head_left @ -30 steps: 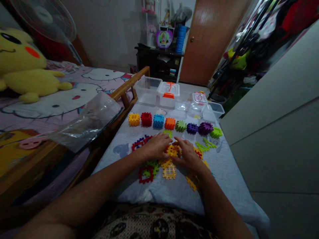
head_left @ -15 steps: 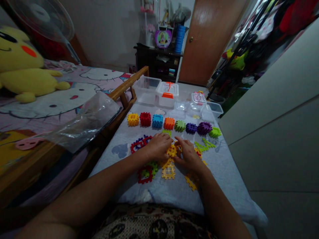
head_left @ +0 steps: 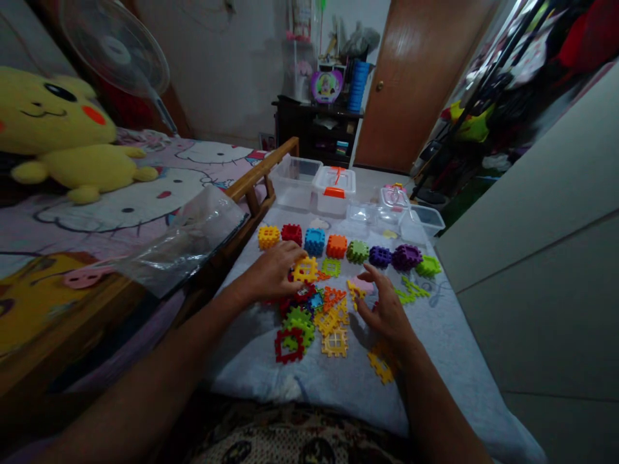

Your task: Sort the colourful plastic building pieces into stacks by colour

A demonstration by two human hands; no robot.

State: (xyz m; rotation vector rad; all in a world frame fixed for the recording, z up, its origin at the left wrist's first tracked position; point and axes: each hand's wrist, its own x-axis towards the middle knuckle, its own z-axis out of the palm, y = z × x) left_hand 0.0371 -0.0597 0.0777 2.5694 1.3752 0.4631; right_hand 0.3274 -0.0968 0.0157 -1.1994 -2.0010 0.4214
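My left hand is closed on a yellow window-pattern toy block, held above the left side of the loose pieces. Opposite it, my right hand has thumb and fingertips around a small yellow notched piece. Between and below the hands lie loose flat interlocking pieces: orange, pale yellow, green and dark red. Another yellow piece rests near my right wrist. A light green square piece lies just beyond the block in my left hand.
A row of coloured cubes, from yellow to purple, crosses the table. Behind stand clear plastic boxes, one with an orange-handled lid. A wooden bed rail borders the left; a pale cabinet borders the right.
My hands were close together over the yellow pieces and have moved apart. My left hand has gone left with the yellow block; my right hand has shifted slightly right. The view has tilted a little.
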